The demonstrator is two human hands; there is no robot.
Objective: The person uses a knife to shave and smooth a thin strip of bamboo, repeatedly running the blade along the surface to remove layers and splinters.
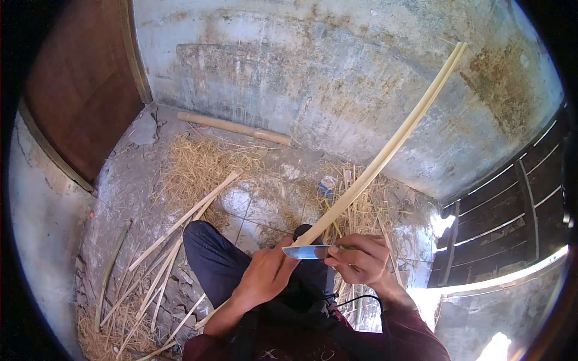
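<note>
A long pale bamboo strip point(376, 168) slants up and away to the right across my lap, its far end in front of the wall. My left hand point(265, 274) is closed round its near end. In my right hand point(361, 259) is a knife, fingers wrapped round the handle, which they mostly hide. The knife's shiny blade point(304, 252) points left and lies across the strip's near end, close to my left fingers. Whether the edge is cutting into the bamboo I cannot tell.
Several split bamboo strips point(162, 271) lie on the floor to my left, beside a greenish stick point(112, 271). Straw-like shavings point(198, 168) are heaped ahead. A bamboo pole point(235, 127) rests along the stained wall point(289, 78). A brown door point(84, 78) stands at the left, dark slats point(500, 216) at the right.
</note>
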